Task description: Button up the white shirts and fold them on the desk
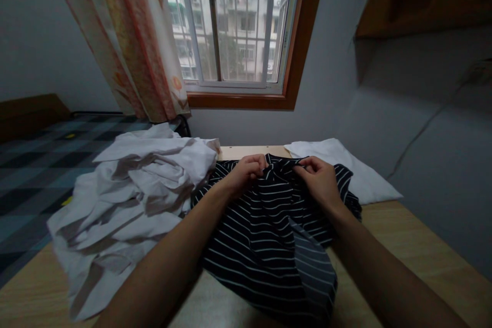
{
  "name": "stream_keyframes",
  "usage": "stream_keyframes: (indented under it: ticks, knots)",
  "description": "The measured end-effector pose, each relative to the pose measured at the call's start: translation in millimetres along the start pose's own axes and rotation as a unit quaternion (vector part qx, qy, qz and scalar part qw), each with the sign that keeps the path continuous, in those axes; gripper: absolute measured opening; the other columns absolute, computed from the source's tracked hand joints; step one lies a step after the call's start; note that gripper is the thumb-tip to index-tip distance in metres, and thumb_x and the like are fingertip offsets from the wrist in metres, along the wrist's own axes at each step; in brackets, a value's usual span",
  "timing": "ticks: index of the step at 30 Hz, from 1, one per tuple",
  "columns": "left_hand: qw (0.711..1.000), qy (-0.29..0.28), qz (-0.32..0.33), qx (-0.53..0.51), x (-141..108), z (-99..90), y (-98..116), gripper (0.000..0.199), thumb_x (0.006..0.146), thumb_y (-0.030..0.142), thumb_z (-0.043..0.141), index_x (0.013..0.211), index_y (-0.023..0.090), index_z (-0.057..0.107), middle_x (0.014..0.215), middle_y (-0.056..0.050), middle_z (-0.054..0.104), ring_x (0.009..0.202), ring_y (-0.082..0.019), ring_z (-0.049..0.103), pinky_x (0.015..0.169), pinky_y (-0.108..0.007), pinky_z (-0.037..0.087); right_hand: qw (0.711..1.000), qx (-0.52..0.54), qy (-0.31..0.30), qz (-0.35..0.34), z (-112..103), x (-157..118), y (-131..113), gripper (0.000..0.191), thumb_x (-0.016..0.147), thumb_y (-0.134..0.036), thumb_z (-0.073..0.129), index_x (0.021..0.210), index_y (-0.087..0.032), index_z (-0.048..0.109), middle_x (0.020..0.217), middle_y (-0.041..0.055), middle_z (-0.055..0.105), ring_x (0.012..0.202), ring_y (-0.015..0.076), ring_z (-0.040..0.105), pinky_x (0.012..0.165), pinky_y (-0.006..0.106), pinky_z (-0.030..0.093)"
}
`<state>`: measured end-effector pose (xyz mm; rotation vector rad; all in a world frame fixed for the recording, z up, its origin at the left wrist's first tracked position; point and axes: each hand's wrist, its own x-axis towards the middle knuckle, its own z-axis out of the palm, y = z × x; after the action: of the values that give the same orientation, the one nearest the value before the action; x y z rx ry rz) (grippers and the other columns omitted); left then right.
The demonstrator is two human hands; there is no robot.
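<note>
A black shirt with thin white stripes (pixel 265 236) lies rumpled on the wooden table, its collar end away from me. My left hand (pixel 249 170) is closed on the cloth at the left of the collar. At the collar's right side, my right hand (pixel 317 177) pinches the fabric between thumb and fingers. A paler, greyish patch of the cloth shows at the lower right, where the hem is turned. The cloth inside each grip is hidden by the fingers.
A heap of white clothes (pixel 142 195) covers the table's left side. One folded white garment (pixel 346 169) lies at the far right on the wooden table (pixel 415 246). A bed with checked bedding (pixel 31 164) stands at left. Behind are a curtain (pixel 142 36) and a window (pixel 238 25).
</note>
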<state>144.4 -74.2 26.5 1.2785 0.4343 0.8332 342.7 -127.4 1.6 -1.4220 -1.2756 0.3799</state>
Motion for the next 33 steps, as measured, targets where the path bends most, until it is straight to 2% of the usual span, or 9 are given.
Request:
stream_keyframes:
  ticks: [4,6,12,16,19,24,28,31,33]
  knots:
    - [1.0,-0.01,0.006,0.001,1,1.0,-3,0.012,0.053,0.012,0.055,0.06,0.016,0.046,0.056,0.006,0.046,0.045,-0.004,0.031,0.044,-0.019,0.02,0.987,-0.045,0.108,-0.106,2,-8,-11,0.019,0.074,-0.025,0.061,0.092,-0.021,0.06,0.08,0.0022,0.057,0.073,0.0178,0.053,0.069,0.035,0.043]
    - [1.0,0.009,0.014,0.009,2,1.0,-4,0.016,0.053,0.01,0.054,0.065,0.016,0.046,0.058,0.007,0.046,0.044,-0.003,0.03,0.043,-0.018,0.018,0.982,-0.033,0.121,-0.142,3,-13,-18,0.014,0.075,-0.024,0.059,0.089,-0.021,0.059,0.088,0.0048,0.059,0.082,0.0197,0.055,0.076,0.037,0.044]
    - [0.997,0.031,0.045,0.059,0,2.2,-2,0.024,0.053,0.007,0.052,0.073,0.018,0.047,0.063,0.006,0.048,0.053,-0.005,0.041,0.048,-0.018,0.026,0.987,0.064,-0.121,-0.079,15,-26,-30,0.018,0.079,-0.036,0.065,0.087,-0.02,0.064,0.085,0.0036,0.067,0.078,0.0195,0.06,0.073,0.035,0.046]
    - [0.981,0.053,0.054,0.179,-3,10.6,2,0.022,0.057,0.006,0.052,0.076,0.017,0.053,0.069,0.003,0.052,0.062,-0.008,0.044,0.054,-0.021,0.03,0.989,0.047,-0.103,-0.093,20,-30,-29,0.012,0.083,-0.028,0.058,0.089,-0.02,0.065,0.087,0.0045,0.069,0.08,0.0201,0.062,0.075,0.037,0.047]
    - [0.965,0.096,0.049,0.241,-3,18.6,3,0.003,0.069,0.016,0.055,0.072,0.017,0.055,0.066,0.001,0.051,0.062,-0.01,0.043,0.055,-0.023,0.031,0.986,-0.002,-0.073,-0.153,20,-33,-31,0.014,0.083,-0.021,0.055,0.093,-0.021,0.065,0.092,0.0057,0.069,0.087,0.0213,0.062,0.081,0.039,0.047]
    - [0.97,0.12,0.021,0.209,0,22.4,-5,0.02,0.073,0.032,0.067,0.07,0.016,0.055,0.063,0.002,0.051,0.059,-0.009,0.043,0.056,-0.024,0.032,0.973,-0.023,-0.097,-0.21,20,-36,-34,0.012,0.081,-0.02,0.056,0.087,-0.021,0.066,0.09,0.0061,0.063,0.088,0.0211,0.059,0.082,0.039,0.046]
    - [0.982,0.133,0.004,0.136,1,18.1,-9,0.015,0.072,0.023,0.066,0.068,0.015,0.054,0.063,0.002,0.05,0.057,-0.008,0.043,0.056,-0.023,0.032,0.983,0.099,-0.113,-0.107,18,-30,-31,0.013,0.082,-0.031,0.059,0.075,-0.022,0.066,0.08,0.0036,0.064,0.079,0.0185,0.059,0.077,0.036,0.047]
    - [0.99,0.107,-0.029,0.088,0,16.7,-8,0.015,0.074,0.026,0.066,0.071,0.016,0.055,0.065,0.0,0.053,0.058,-0.009,0.044,0.054,-0.022,0.033,0.979,0.173,-0.111,0.008,17,-24,-28,0.013,0.076,-0.034,0.064,0.075,-0.021,0.066,0.076,0.0026,0.067,0.072,0.0168,0.06,0.073,0.035,0.048]
    - [0.993,0.092,-0.042,0.062,-1,17.1,-7,0.016,0.074,0.028,0.067,0.075,0.016,0.056,0.068,0.0,0.054,0.059,-0.009,0.047,0.055,-0.022,0.035,0.976,0.188,-0.101,0.035,18,-22,-27,0.013,0.071,-0.033,0.068,0.076,-0.021,0.067,0.077,0.0025,0.068,0.072,0.0167,0.06,0.072,0.034,0.048]
